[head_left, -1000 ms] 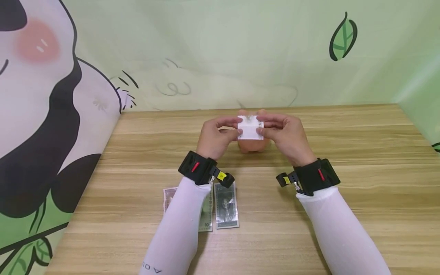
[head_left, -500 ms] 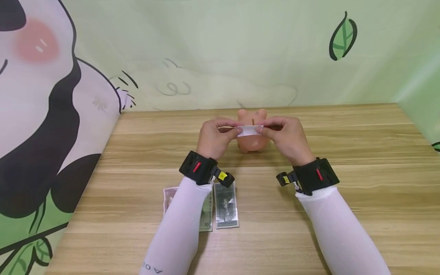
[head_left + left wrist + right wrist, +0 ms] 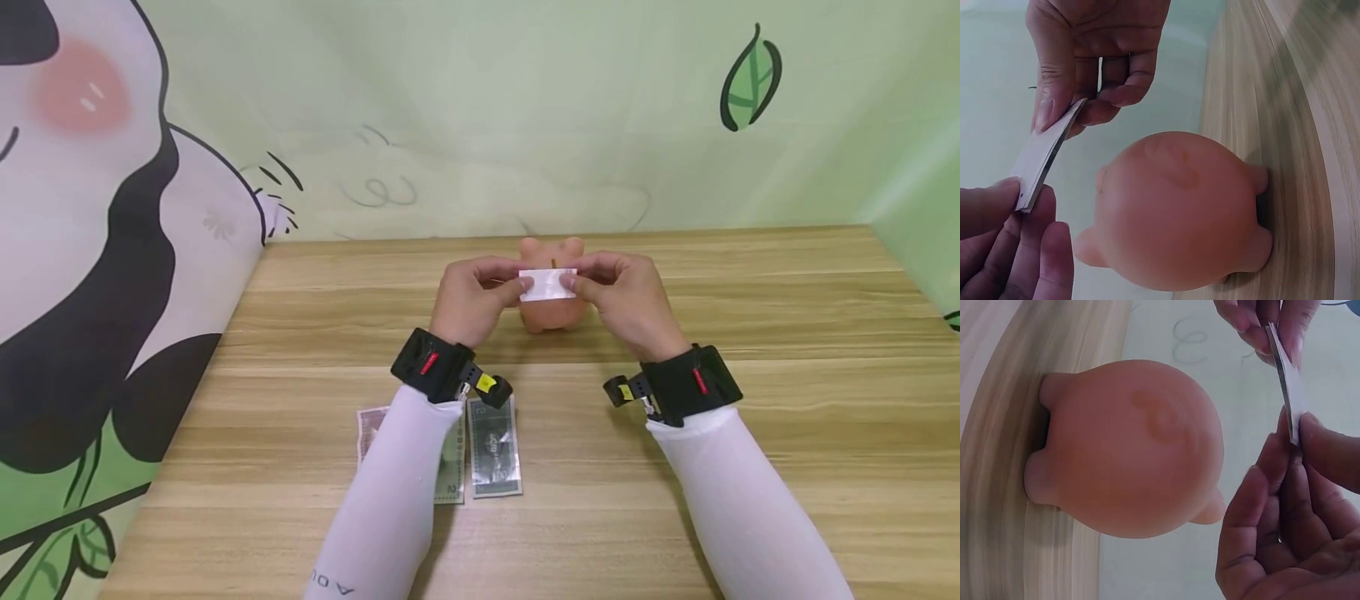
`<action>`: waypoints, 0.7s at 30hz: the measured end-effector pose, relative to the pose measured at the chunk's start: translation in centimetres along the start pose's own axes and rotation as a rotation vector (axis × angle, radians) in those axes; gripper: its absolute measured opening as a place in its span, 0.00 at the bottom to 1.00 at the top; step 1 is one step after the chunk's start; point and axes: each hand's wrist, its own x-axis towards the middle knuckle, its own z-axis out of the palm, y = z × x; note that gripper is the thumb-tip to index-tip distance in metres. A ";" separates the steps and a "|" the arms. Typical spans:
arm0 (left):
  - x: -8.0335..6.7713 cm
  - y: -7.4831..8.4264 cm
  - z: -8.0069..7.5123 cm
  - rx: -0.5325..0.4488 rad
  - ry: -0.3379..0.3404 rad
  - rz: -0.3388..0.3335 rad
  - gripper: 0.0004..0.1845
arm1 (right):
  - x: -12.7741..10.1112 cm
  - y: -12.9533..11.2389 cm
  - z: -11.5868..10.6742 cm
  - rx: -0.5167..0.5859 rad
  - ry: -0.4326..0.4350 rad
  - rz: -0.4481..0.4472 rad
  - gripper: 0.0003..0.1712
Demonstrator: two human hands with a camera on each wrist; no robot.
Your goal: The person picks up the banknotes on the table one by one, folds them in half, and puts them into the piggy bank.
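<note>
Pinching folded paper near the piggy bank, I have my left hand at its nine o'clock, right hand at three.

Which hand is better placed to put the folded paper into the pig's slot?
Probably the right hand: its fingers look slightly nearer the slot in the head view. The left hand pinches the paper too.

- Between the sleeves, a passage is running over flat notes.
- The piggy bank is blocking the space below the folded paper.
- Open worktop is stretching rightward; the backdrop is closing the rear.
</note>
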 end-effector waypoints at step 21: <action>-0.1 0.2 0.0 -0.065 0.010 -0.025 0.14 | -0.2 -0.3 0.0 0.068 0.004 -0.027 0.20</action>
